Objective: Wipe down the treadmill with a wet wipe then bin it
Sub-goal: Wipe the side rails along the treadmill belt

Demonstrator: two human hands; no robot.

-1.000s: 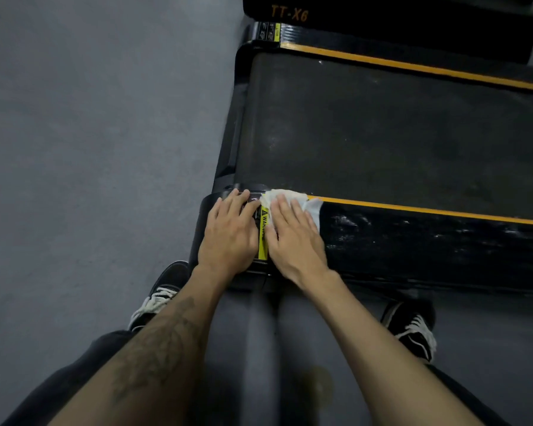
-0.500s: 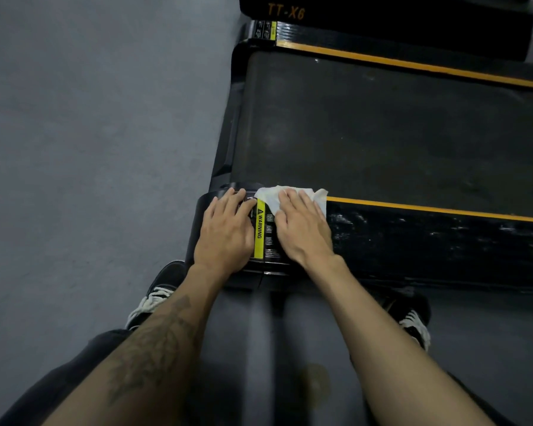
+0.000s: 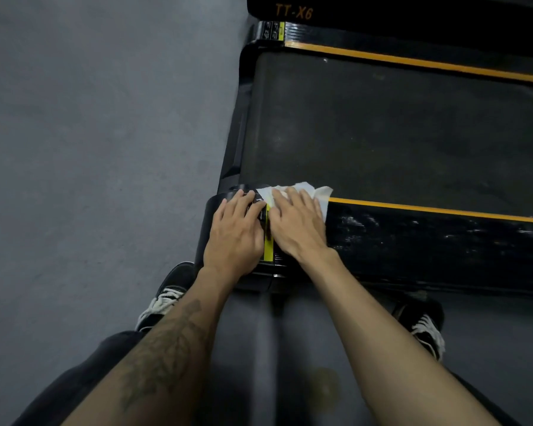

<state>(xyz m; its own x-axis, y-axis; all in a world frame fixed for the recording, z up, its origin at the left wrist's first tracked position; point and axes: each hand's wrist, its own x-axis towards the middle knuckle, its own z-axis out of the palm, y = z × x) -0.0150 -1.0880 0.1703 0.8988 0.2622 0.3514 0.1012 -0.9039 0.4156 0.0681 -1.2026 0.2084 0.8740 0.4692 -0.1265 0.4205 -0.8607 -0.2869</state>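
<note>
A black treadmill (image 3: pixel 397 133) with orange stripes along its side rails lies across the floor in front of me. A white wet wipe (image 3: pixel 317 192) is spread on the near rail's end, by a yellow warning label (image 3: pixel 268 250). My right hand (image 3: pixel 299 226) presses flat on the wipe with straight fingers, covering most of it. My left hand (image 3: pixel 234 235) rests flat on the rail's black end cap just left of the label, holding nothing. The rail to the right of the wipe shines wet.
Grey floor (image 3: pixel 90 149) stretches out to the left. My two black shoes with white laces (image 3: pixel 166 296) (image 3: pixel 425 327) stand against the treadmill's near edge. A second black machine part marked TT-X6 (image 3: pixel 293 10) lies beyond the far rail.
My right hand slid the wipe a little right and then back left onto the warning label. My left hand stayed on the end cap.
</note>
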